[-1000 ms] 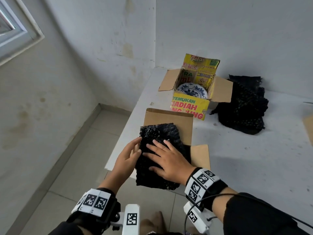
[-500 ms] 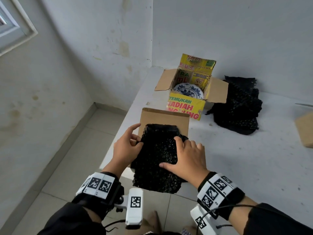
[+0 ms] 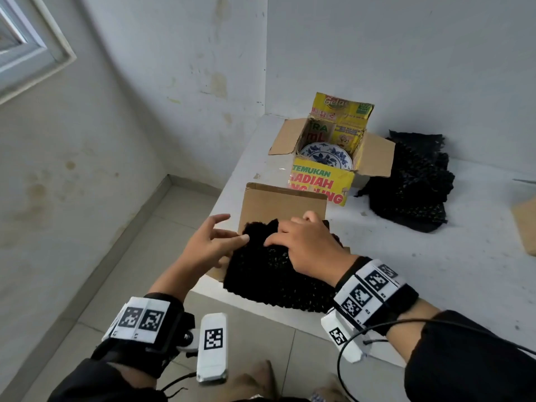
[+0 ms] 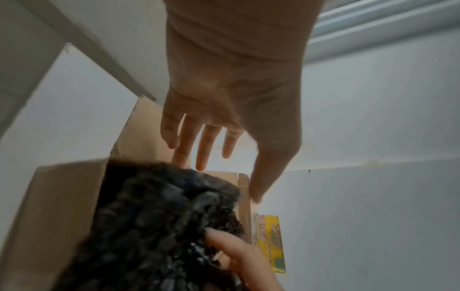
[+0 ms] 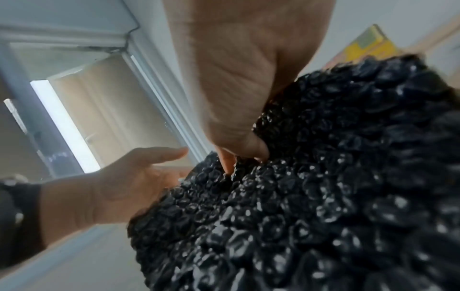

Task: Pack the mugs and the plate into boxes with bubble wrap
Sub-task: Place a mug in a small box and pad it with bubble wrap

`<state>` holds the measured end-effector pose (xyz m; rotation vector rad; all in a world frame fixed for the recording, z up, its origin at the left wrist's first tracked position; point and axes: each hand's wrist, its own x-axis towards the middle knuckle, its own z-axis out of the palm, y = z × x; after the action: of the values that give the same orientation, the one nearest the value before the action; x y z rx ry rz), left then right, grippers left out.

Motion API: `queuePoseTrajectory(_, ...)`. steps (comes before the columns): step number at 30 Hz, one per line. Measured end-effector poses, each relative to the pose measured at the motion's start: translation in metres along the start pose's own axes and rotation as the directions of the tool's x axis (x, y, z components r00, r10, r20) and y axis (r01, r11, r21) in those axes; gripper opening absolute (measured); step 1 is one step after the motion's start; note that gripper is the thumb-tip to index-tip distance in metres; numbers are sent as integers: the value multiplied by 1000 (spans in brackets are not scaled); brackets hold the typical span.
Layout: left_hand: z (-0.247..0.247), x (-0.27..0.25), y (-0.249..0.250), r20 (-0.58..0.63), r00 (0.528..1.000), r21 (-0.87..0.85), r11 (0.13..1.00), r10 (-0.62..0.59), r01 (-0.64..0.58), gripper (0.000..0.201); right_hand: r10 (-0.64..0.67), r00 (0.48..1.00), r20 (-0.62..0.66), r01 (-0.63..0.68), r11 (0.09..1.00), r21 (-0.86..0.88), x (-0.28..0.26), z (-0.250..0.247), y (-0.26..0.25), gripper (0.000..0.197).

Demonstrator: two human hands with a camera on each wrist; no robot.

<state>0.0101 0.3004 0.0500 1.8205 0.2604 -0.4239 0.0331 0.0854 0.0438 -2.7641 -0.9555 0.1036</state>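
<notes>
- Head view: a person stands at the near corner of a white table (image 3: 406,285), both hands working on a plain cardboard box (image 3: 282,206) that sits at the table's edge.
- A sheet of black bubble wrap (image 3: 269,274) fills the top of this box and hangs over its near side, past the table edge.
- The right hand (image 3: 307,246) lies on top of the wrap with fingers curled; the right wrist view shows its thumb and fingers pinching a fold of the wrap, probably to gather it inward so it fits the box.
- The left hand (image 3: 213,246) is at the box's left side, fingers straight and spread, holding nothing; its fingertips just meet the wrap's left edge, seemingly to steady or tuck that side.
- Whether a mug lies under the wrap cannot be seen; no mug is visible anywhere.
- Behind, well apart from the hands, a yellow printed box (image 3: 322,184) stands open with its flaps spread. A blue and white plate (image 3: 324,156) rests inside it, bare, with no wrap over it yet.
- Just to the right of the yellow box, touching it, lies a pile of more black bubble wrap (image 3: 412,187), likely spare padding kept within reach.
- A piece of another cardboard box (image 3: 526,224) shows at the right border.
</notes>
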Motion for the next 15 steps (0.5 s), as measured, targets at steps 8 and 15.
queuePoseTrajectory(8, 20, 7, -24, -189, 978, 265, 964, 88, -35, 53, -79, 976, -204, 42, 983, -181, 3, 26, -6, 32)
queuePoseTrajectory(15, 28, 21, -25, -150, 959, 409, 898, 242, -163, 53, -195, 972, 131, 204, 977, -61, -31, 55, -2, 60)
